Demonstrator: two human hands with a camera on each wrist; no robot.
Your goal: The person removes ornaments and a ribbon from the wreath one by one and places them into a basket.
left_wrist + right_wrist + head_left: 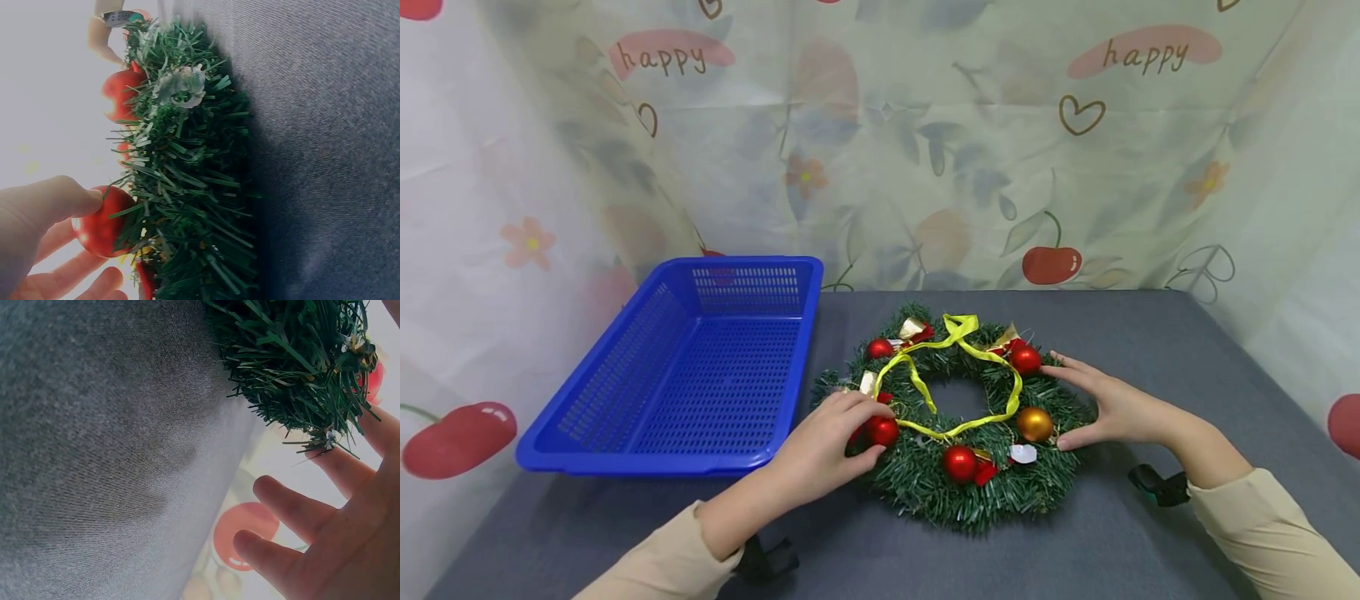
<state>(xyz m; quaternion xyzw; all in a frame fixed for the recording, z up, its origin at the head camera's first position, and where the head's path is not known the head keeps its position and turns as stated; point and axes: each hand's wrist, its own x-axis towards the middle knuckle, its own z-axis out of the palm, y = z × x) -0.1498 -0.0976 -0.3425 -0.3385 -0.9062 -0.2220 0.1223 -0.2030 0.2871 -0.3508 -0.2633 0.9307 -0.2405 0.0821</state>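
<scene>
A green tinsel wreath point(917, 492) lies on the grey cloth, decorated with red baubles, small bows and a gold bauble point(1035, 424). A loop of yellow ribbon point(1017, 390) rests on top of it. At the wreath's left side, my left hand point(823, 442) pinches a red bauble point(103, 225); the left wrist view shows the thumb on its surface and fingers behind it. Along the right edge my right hand point(1116, 408) has its fingers spread. In the right wrist view, its fingers point(290, 506) are fairly straight, some close to the green strands.
Left of the wreath stands a blue plastic basket point(808, 350) with slotted walls. Grey cloth point(1112, 317) covers the table. A patterned curtain point(887, 167) hangs behind and on both sides.
</scene>
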